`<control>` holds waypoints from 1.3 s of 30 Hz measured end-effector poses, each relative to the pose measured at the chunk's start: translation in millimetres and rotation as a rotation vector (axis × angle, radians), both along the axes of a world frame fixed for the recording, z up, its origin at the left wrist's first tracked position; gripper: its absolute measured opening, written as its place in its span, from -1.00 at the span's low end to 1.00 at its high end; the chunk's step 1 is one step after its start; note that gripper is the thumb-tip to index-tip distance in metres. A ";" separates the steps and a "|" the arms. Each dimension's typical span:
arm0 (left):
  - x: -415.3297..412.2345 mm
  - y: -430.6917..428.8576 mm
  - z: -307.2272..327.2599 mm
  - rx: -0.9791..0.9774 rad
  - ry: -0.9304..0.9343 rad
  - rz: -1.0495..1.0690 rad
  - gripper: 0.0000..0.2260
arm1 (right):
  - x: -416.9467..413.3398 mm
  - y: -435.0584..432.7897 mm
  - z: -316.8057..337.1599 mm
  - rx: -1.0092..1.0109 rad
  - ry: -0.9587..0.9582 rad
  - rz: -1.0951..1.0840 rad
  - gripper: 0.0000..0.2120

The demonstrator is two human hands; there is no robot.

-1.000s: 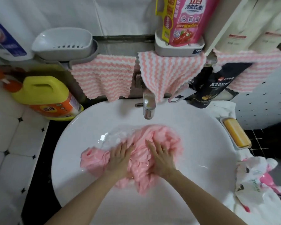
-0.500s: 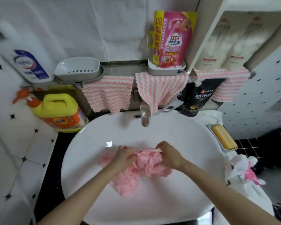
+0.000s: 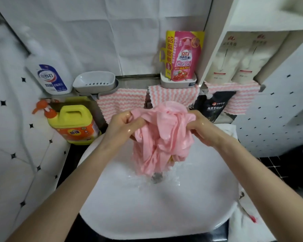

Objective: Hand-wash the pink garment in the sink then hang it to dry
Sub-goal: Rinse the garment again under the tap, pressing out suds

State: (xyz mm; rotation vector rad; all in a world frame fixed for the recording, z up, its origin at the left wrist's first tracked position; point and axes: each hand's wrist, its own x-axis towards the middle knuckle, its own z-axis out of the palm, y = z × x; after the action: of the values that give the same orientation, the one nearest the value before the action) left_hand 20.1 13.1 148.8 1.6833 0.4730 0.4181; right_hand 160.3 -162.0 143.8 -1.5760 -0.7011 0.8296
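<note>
The wet pink garment hangs bunched above the white sink, its lower end dangling just over the drain. My left hand grips its upper left edge with curled fingers. My right hand grips the upper right part. Both hands are wet and held near the back of the basin. The faucet is hidden behind the garment.
A yellow detergent jug stands left of the sink, with a white bottle and grey soap dish above. Pink-striped cloths hang behind. A pink refill pouch sits on the ledge. A black pouch is at right.
Both hands gathered the garment from the basin floor and lifted it up toward the back of the sink; water now drips over the exposed drain.
</note>
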 end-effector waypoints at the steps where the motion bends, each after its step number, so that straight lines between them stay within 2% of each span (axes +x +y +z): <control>1: 1.0 -0.6 -8.8 -0.024 0.042 0.001 -0.87 | 0.3 1.7 -11.4 -0.017 0.030 -0.042 -0.81; 4: 0.9 -2.4 -52.6 -0.122 0.206 -0.017 -0.85 | -4.8 4.8 -57.1 -0.192 0.100 -0.151 -0.88; 8: -1.7 -11.3 -127.8 -0.369 0.397 0.088 -0.92 | -12.6 1.2 -146.8 -0.459 0.276 -0.204 -0.69; 10: -4.9 -9.1 -173.1 -0.436 0.558 0.162 -0.79 | -19.8 -1.8 -183.7 -0.497 0.329 -0.264 -0.76; 11: -7.1 -6.1 -193.1 -0.341 0.669 0.163 -0.63 | -23.4 -3.2 -198.2 -0.518 0.274 -0.284 -0.74; 13: -14.8 3.4 -225.6 0.141 0.923 0.059 -0.37 | -30.4 -5.2 -218.6 -0.610 0.034 -0.294 -0.61; 14: -17.4 4.6 -236.7 0.401 0.939 -0.009 -0.31 | -33.3 -4.2 -224.8 -0.664 -0.092 -0.247 -0.48; 15: -19.8 2.4 -245.5 0.580 0.871 -0.103 -0.26 | -36.8 -2.7 -231.1 -0.703 -0.198 -0.171 -0.37; 17: -17.5 -4.9 -250.8 0.783 0.733 -0.341 -0.15 | -43.7 7.7 -242.5 -0.714 -0.406 -0.031 -0.20; 20: -18.6 -4.6 -282.0 0.845 0.745 -0.465 -0.09 | -55.1 27.9 -267.5 -0.703 -0.592 0.125 -0.23; 23: -25.2 -5.1 -308.6 0.826 0.718 -0.432 -0.19 | -64.8 34.3 -291.8 -0.853 -0.693 0.200 -0.24; 26: -20.4 -10.2 -325.5 0.858 0.571 -0.317 -0.32 | -71.2 36.1 -306.6 -0.973 -0.780 0.151 -0.39; 29: -16.6 -14.3 -339.1 0.993 0.480 -0.219 -0.40 | -71.2 32.3 -318.0 -0.901 -0.875 0.081 -0.37; 33: -1.6 -9.2 -353.1 1.057 0.359 -0.143 -0.54 | -58.8 44.2 -326.8 -0.862 -0.920 0.024 -0.52; 36: 20.3 -5.8 -334.7 0.959 0.420 -0.125 -0.72 | -47.1 59.7 -317.1 -0.852 -0.904 -0.101 -0.62; 37: 30.4 -3.2 -321.1 0.899 0.506 -0.137 -0.76 | -41.4 67.7 -307.3 -0.892 -0.780 -0.070 -0.62; 39: 45.4 5.8 -301.6 0.809 0.686 -0.166 -0.78 | -27.5 80.1 -297.3 -0.956 -0.650 -0.031 -0.56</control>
State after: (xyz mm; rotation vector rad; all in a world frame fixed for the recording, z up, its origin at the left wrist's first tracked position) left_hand 65.5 18.9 -152.7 2.6427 0.7052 -0.1482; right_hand 132.8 -81.9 -153.5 -2.7839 -0.7666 0.6441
